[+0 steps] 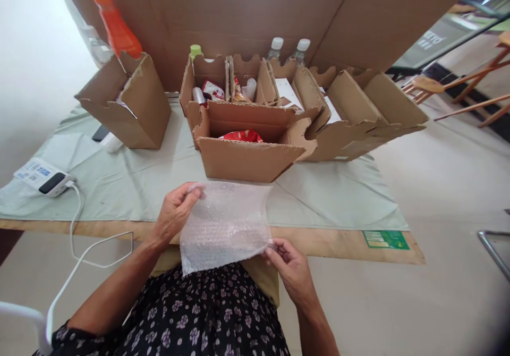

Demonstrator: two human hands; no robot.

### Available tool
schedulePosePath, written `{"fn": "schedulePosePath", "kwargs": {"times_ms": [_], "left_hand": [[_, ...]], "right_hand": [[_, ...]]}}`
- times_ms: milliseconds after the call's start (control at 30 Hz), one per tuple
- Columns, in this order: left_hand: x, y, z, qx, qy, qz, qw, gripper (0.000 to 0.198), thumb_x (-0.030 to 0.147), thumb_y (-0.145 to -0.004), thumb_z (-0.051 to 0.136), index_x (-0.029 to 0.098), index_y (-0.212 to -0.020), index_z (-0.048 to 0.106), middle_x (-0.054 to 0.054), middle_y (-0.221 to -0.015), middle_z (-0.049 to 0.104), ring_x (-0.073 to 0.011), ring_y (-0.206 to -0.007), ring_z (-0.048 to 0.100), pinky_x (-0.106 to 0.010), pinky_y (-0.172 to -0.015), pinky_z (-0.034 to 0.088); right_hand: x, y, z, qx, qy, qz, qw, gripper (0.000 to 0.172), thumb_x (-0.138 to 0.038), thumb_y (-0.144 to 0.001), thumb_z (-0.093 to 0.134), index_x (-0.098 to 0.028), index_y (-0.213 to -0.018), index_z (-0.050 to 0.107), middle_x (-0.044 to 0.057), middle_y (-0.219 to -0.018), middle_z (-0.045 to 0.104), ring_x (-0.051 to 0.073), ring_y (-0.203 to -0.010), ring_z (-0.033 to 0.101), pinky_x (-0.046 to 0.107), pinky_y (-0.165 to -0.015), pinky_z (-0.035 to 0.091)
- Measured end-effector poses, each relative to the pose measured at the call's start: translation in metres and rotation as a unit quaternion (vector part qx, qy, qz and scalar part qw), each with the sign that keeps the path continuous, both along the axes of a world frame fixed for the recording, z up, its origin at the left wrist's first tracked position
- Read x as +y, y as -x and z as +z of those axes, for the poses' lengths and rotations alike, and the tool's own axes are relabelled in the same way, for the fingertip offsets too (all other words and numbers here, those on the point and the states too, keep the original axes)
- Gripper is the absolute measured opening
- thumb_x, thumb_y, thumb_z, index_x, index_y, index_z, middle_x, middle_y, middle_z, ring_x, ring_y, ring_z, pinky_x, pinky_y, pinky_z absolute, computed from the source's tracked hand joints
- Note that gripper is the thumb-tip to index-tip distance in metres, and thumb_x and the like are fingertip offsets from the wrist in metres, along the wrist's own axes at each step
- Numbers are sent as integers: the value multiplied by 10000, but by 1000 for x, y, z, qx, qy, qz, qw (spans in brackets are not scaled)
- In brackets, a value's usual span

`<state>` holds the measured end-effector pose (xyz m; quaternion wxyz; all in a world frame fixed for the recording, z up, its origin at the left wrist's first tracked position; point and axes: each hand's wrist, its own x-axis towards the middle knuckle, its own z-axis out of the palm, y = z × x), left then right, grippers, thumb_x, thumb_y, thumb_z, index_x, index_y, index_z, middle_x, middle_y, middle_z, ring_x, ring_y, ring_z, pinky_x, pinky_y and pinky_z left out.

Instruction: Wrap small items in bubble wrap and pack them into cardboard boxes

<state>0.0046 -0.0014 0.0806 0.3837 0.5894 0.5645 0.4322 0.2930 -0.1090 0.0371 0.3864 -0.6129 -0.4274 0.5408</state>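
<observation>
A sheet of clear bubble wrap (229, 223) hangs between my hands at the table's front edge. My left hand (178, 211) pinches its upper left corner between thumb and fingers. Lower down, my right hand (290, 265) grips the lower right corner, with its fingers curled. Just beyond the wrap stands an open cardboard box (243, 159) with a red packet (242, 136) inside. Behind it is a row of open cardboard bins (346, 138) holding small packets and white papers.
Another cardboard box (145, 106) stands at the left, near an orange bottle (119, 32). A white power bank (58, 184) with a white cable (75, 223) lies at the left. Clear bottles (300, 52) stand behind the bins. Wooden stools (427, 84) are at the right.
</observation>
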Motion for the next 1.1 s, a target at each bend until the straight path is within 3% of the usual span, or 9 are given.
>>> {"fn": "schedulePosePath", "kwargs": {"times_ms": [200,333,433,500,600,700,767,967,1100], "left_hand": [[26,-15,-30,147,-11,-50,988,254,289,-915,533,181,-1016,740,-45,-895,748,-200,-825,682,-318,-787,557],[17,-7,-38,231,-83,19,969,463,199,-873,579,152,-1331,624,-127,-1117,713,-282,-1063,653,-468,-993,529],[-10,-2,-34,317,-196,24,928,478,188,-933,563,165,-1410,556,-169,-1313,642,-306,-1252,592,-505,-1075,495],[-26,-5,-33,354,-240,-62,902,450,145,-958,519,187,-1404,561,-161,-1458,572,-297,-1404,503,-493,-1152,447],[-36,-16,-44,424,-226,-198,854,468,159,-983,484,158,-1449,533,-167,-1590,477,-310,-1524,382,-524,-1236,347],[-31,-19,-60,487,-156,-231,828,535,325,-1014,507,140,-1515,471,-187,-1629,430,-360,-1541,355,-601,-1244,290],[-28,-16,-67,500,-127,-229,825,571,407,-1021,503,180,-1542,444,-159,-1667,375,-372,-1565,304,-630,-1250,250],[-31,-12,-67,481,-115,-223,840,561,438,-1041,444,186,-1542,442,-155,-1684,339,-383,-1582,253,-661,-1260,179],[-32,-13,-67,477,-115,-215,844,557,437,-1040,451,201,-1545,437,-150,-1686,338,-372,-1585,249,-646,-1267,173]], "right_hand": [[-30,-11,29,-172,15,243,954,261,-413,-940,607,-211,-810,708,-4,-676,689,149,-641,634,240,-593,473],[-29,-23,34,-271,-96,67,955,259,-429,-961,604,-214,-916,742,26,-800,761,163,-653,673,260,-593,530],[-13,-15,30,-369,-241,-99,892,258,-360,-969,613,-196,-1140,716,101,-1107,775,224,-910,731,353,-786,607],[3,7,25,-400,-320,-70,856,320,-288,-985,585,-195,-1280,666,128,-1292,715,260,-1167,683,440,-987,573],[30,52,9,-430,-368,110,817,449,-242,-997,544,-193,-1442,574,138,-1477,604,275,-1395,542,477,-1127,478],[45,67,-14,-480,-345,249,767,500,-315,-1003,553,-171,-1482,546,138,-1557,532,291,-1466,461,472,-1161,420],[44,49,-26,-520,-319,251,752,515,-378,-1012,552,-183,-1489,541,129,-1572,518,299,-1473,446,492,-1194,359],[19,6,-27,-586,-288,66,755,535,-370,-1059,437,-166,-1553,454,180,-1581,489,334,-1462,444,530,-1147,363],[15,47,-24,-532,-344,184,752,507,-378,-1026,529,-237,-1513,509,103,-1601,485,284,-1497,407,483,-1215,304]]}}
